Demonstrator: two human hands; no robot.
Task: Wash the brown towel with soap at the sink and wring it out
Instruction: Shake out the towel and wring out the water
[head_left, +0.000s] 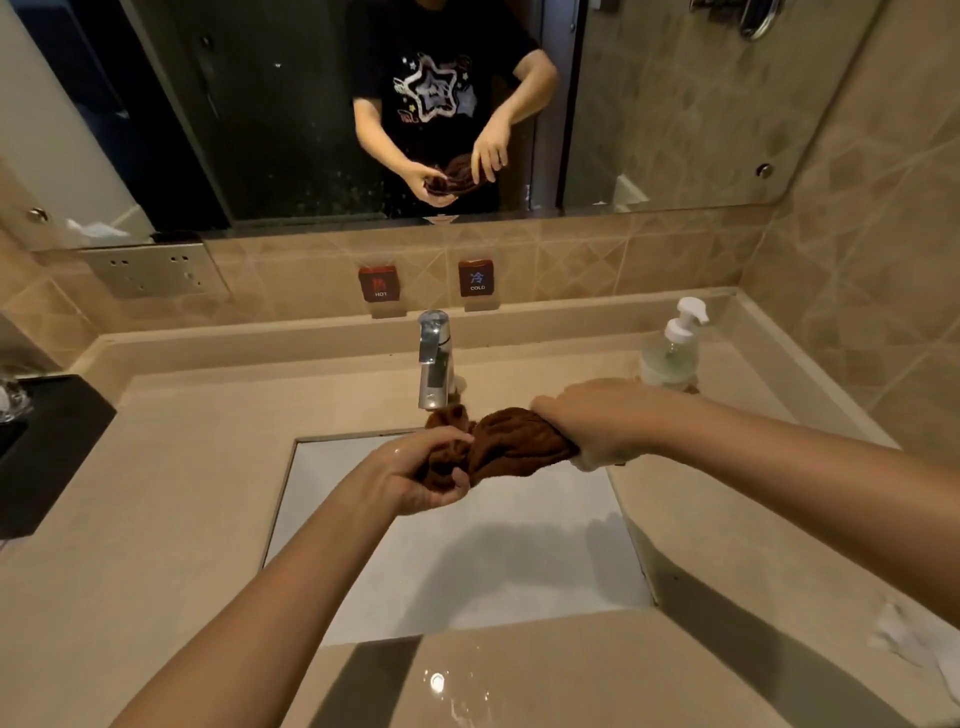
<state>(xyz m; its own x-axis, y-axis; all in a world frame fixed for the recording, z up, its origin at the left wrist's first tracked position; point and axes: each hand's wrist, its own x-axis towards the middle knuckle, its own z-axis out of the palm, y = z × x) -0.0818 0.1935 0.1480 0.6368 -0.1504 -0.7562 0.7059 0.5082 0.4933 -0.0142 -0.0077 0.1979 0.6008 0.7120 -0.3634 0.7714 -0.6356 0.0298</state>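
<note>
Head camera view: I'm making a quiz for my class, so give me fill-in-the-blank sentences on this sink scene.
1. Both hands grip the bunched brown cloth towel above the white rectangular ____.
2. The clear pump soap bottle stands behind the ____ hand.
3. The left hand holds the towel in front of the chrome ____.

Missing words: sink; right; faucet

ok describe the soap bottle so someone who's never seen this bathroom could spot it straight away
Start at the chrome faucet behind the sink and look right along the beige counter. The soap bottle stands upright near the back right corner, just beyond the right hand. It is the only clear container with a white pump top.
</note>
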